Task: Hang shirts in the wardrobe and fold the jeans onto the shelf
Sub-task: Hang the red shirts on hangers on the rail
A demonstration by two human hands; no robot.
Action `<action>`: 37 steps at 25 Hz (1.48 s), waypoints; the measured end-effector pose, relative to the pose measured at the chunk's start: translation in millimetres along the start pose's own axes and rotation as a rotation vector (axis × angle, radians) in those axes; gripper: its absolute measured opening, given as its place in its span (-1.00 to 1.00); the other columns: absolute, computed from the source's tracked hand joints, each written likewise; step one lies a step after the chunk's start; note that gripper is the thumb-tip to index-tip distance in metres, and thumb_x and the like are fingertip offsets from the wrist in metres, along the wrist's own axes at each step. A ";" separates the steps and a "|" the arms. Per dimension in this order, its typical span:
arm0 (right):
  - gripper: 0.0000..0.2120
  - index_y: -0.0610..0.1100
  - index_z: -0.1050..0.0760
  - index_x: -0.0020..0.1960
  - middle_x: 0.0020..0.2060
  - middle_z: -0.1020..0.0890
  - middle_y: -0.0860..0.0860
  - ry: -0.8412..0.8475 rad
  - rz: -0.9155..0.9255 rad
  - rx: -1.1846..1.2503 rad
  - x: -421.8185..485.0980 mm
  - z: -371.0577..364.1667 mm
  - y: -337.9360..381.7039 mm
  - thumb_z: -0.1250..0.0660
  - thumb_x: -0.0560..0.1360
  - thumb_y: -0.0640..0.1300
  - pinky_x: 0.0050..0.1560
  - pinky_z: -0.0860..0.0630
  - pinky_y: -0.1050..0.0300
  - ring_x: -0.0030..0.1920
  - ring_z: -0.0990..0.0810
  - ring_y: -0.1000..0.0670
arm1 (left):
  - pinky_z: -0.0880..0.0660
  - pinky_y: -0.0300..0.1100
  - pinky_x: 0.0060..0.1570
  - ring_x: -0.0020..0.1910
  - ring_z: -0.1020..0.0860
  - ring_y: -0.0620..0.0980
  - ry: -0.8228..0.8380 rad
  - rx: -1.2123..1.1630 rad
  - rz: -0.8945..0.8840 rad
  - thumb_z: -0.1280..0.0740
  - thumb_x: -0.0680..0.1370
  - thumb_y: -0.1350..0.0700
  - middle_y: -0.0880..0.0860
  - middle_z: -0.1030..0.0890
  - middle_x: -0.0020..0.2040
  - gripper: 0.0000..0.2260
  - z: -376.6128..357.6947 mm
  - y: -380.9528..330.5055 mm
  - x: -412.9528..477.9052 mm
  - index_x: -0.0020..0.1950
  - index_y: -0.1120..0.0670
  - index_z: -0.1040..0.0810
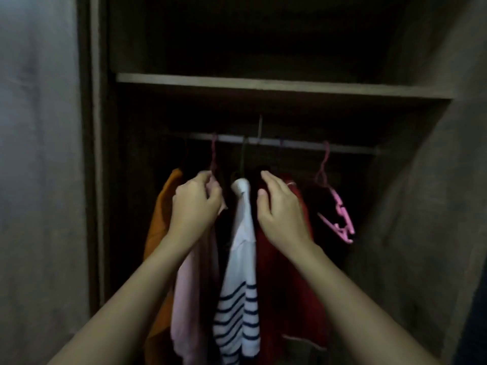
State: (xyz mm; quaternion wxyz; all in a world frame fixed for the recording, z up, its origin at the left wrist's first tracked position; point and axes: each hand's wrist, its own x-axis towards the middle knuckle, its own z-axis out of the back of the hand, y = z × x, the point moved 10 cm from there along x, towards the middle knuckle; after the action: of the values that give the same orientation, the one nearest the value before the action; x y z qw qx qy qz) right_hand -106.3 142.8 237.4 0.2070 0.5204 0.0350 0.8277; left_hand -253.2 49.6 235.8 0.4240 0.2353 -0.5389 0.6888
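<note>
Although already hooked over the rail (290, 144) by a thin pink hanger hook (213, 154), best to treat the pink shirt (189, 299) as a loose thing: soft, limp, probably very light, and likely to slip off a smooth hanger shoulder if pulled by the cloth

Hanging second from the left inside the wardrobe, just beside the orange shirt (160, 212) on one side and the white striped shirt (239, 285) on the other, all under the shelf (263, 85)

Curled in at the shirt's neck, just below the hook: the fingers of the left hand (196, 201), pinching pink cloth there; hard to tell in the dimness whether gripping the hanger too

Loosely spread and holding nothing: the right hand (282, 209), up at the shoulder of the red shirt (290, 285), thumb just beside the striped collar

Better to take hold at the stiff hanger neck than at the fabric, and to shift along the rail by the hook; no strength needed, only a steady pinch

Well apart at the far right, empty pink hangers (340, 217) dangling from the same rail

No jeans anywhere in view; top of the shelf too dark to judge
</note>
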 end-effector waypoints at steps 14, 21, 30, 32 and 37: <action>-0.31 -0.22 -0.20 0.47 0.47 -0.25 -0.11 0.800 0.265 0.639 -215.5 -348.7 323.3 0.04 0.49 0.20 0.41 0.03 0.30 0.49 -0.17 -0.02 | -0.24 0.09 0.38 0.48 -0.21 0.15 0.261 0.886 0.547 0.06 0.47 -0.23 0.17 -0.25 0.49 -0.29 306.3 348.2 -234.2 0.47 0.20 -0.23; -0.29 -0.25 -0.05 0.50 0.52 -0.05 -0.16 1.043 0.062 0.610 -321.4 -464.8 437.1 -0.07 0.54 0.18 0.48 -0.02 0.08 0.52 -0.05 -0.10 | -0.02 0.01 0.46 0.54 0.07 0.08 0.408 1.024 0.739 -0.13 0.60 -0.11 0.09 0.05 0.56 -0.37 439.0 457.6 -308.4 0.54 0.13 0.04; -0.21 -0.33 0.04 0.50 0.51 0.00 -0.23 0.837 -0.395 0.403 -341.8 -525.3 466.4 -0.22 0.53 0.11 0.46 -0.06 -0.02 0.50 -0.03 -0.21 | -0.10 0.03 0.44 0.47 -0.06 0.12 0.439 1.061 0.612 0.09 0.56 -0.25 0.19 -0.23 0.49 -0.31 454.2 545.3 -330.4 0.48 0.25 -0.18; -0.22 -0.32 -0.03 0.49 0.48 -0.07 -0.23 0.781 -0.478 0.424 -342.1 -523.8 465.4 -0.29 0.50 0.09 0.44 -0.09 0.00 0.46 -0.11 -0.22 | 0.00 -0.02 0.44 0.47 -0.10 0.11 0.402 1.060 0.581 0.00 0.56 -0.22 0.21 -0.26 0.47 -0.33 454.4 547.7 -332.1 0.47 0.26 -0.20; -0.25 -0.33 -0.23 0.34 0.26 -0.41 -0.24 0.719 -0.858 0.568 -357.8 -526.0 449.4 -0.39 0.41 0.16 0.23 -0.35 0.02 0.25 -0.44 -0.21 | 0.16 -0.08 0.44 0.50 0.17 0.02 0.331 0.899 0.630 0.09 0.51 -0.30 0.07 0.13 0.51 -0.25 450.4 544.7 -337.2 0.52 0.19 0.05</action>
State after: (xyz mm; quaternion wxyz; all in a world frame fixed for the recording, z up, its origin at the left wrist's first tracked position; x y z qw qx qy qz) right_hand -571.4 -319.8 -182.6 0.3498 0.1835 0.5268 0.7526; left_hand -590.7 -518.6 -184.4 0.1351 0.1096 -0.1634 0.9711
